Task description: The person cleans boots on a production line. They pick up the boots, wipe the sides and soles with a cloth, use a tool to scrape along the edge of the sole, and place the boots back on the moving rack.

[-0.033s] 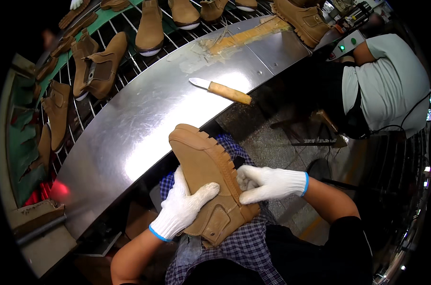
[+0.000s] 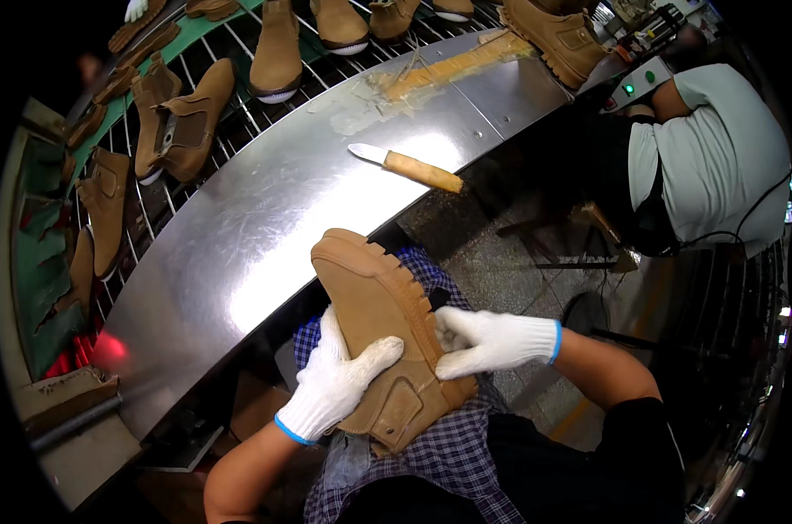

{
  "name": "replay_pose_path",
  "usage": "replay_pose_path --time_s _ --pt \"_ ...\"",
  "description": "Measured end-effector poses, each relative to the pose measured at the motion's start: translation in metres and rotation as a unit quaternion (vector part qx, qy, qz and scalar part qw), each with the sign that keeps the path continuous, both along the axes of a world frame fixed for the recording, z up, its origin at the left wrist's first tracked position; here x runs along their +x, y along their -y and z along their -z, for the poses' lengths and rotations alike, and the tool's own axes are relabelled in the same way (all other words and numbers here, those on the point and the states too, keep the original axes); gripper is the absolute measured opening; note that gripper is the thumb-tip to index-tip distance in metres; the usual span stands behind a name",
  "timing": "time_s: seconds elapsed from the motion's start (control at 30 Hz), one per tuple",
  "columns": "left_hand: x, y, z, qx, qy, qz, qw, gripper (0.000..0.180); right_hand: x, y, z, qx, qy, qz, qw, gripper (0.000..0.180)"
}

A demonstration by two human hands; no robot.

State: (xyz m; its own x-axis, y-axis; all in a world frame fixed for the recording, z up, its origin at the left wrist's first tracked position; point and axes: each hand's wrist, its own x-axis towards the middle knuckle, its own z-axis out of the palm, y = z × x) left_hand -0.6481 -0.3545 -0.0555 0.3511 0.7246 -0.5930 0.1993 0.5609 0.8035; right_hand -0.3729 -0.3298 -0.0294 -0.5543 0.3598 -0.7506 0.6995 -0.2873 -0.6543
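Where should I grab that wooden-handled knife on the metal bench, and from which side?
Best by the middle of the wooden handle, probably from the right: it angles toward the near edge of the bench, while the bare blade points left.

You see a harsh white glare, blown out along the near side of your steel tabletop [image 2: 213, 218], a small red glow [image 2: 110, 348] at its left end, and deep shadow beneath it. Your gloved left hand [image 2: 339, 382], right hand [image 2: 501, 339] and the brown boot [image 2: 370, 306] look well lit and fairly sharp. Toward the rim, fisheye distortion bends straight edges, and the corners go black.
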Motion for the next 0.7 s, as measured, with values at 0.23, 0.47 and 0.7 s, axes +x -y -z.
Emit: replay_pose_path --time_s 0.23,0.47,0.7 --pt "-0.006 0.007 0.006 -0.007 0.065 -0.041 0.997 0.099 -0.019 -0.005 -0.021 0.103 0.000 -0.103 0.989 0.086" --pt "-0.045 -0.012 -0.043 -0.009 0.203 -0.105 0.974 0.090 -0.039 -0.029 -0.054 0.174 -0.119 0.009 0.977 0.055" --pt "-0.101 -0.040 -0.108 0.429 -0.537 -0.083 0.722 0.116 -0.045 -0.127 -0.015 0.626 0.174 -0.027 0.759 0.040"
